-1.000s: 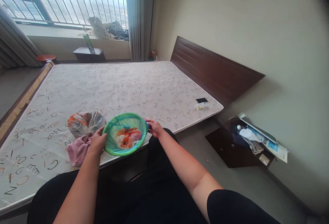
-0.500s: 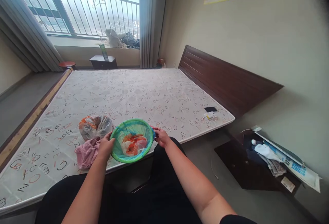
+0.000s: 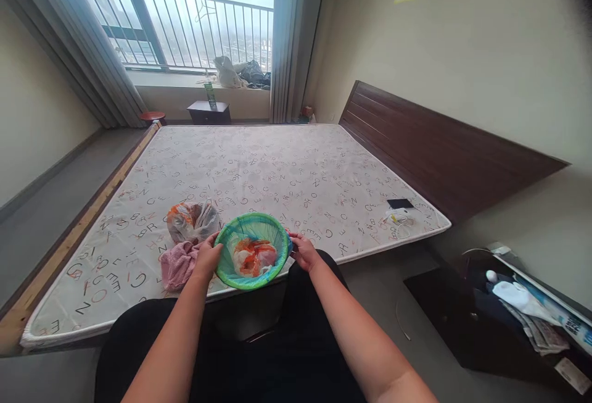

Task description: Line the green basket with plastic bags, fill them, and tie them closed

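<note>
A round trash bin (image 3: 221,270) with a bright green rim and a thin green liner is tilted so that I see into it. Crumpled orange, white and pink plastic (image 3: 254,257) lies at its bottom. My left hand (image 3: 208,257) is closed on the bin's left side, and my right hand (image 3: 304,251) grips the right side near something blue at the rim. Just left of the bin, on the mattress, are a pink towel (image 3: 179,265) and a clear plastic bag (image 3: 192,220) with orange in it. My left hand partly covers the towel.
The letter-printed mattress (image 3: 250,162) stretches ahead to a wooden headboard (image 3: 444,144). A black phone (image 3: 400,203) and white cable (image 3: 403,223) lie near its right edge. At right, a dark nightstand (image 3: 444,310) carries cloths and papers. A small cabinet (image 3: 209,113) stands by the window.
My view has swung a little to the left, so the room appears shifted right. Both hands keep hold of the bin in much the same pose.
</note>
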The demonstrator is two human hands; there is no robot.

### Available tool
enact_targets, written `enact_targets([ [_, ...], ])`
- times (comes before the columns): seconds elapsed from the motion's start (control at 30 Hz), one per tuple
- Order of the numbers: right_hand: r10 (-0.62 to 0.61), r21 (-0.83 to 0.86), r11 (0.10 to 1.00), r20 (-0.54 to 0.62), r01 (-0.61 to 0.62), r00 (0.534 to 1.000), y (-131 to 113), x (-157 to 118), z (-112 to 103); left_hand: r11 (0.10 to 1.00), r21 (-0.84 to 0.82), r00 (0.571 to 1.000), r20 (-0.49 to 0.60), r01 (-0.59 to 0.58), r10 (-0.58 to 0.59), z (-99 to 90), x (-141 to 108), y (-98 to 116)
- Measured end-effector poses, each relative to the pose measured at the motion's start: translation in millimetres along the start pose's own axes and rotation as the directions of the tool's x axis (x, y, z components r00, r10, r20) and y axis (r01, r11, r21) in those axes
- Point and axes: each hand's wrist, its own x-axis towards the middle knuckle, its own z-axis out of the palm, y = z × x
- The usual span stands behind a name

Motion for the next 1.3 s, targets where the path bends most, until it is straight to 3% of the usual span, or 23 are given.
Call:
enact_targets([
  [0.27,0.001,-0.005,1.0,0.001,-0.001,1.0,7,0,-7,0.999,0.036,1.0,-0.005,0.007,-0.007,-0.7,-4,4],
  [0.63,-0.015,0.032,0.999,0.08,0.012,0.997,5,-7,-7,1.0,-0.01,1.0,0.009,0.015,-0.015,-2.1,-2,-8],
  [0.93,0.057,0.063,0.995,0.227,-0.073,0.972,2,-10,-10,0.995,-0.085,0.998,0.043,0.044,-0.041,-4.5,-26,15],
  [1.2,0.045,0.049,0.997,0.21,-0.057,0.977,0,-11,-10,0.995,-0.098,0.999,0.029,0.022,-0.019,-5.3,-27,9],
  [1.3,0.054,0.021,0.998,0.196,-0.059,0.979,3,-10,-12,1.0,-0.009,1.0,0.014,-0.011,0.011,-3.7,-29,11],
])
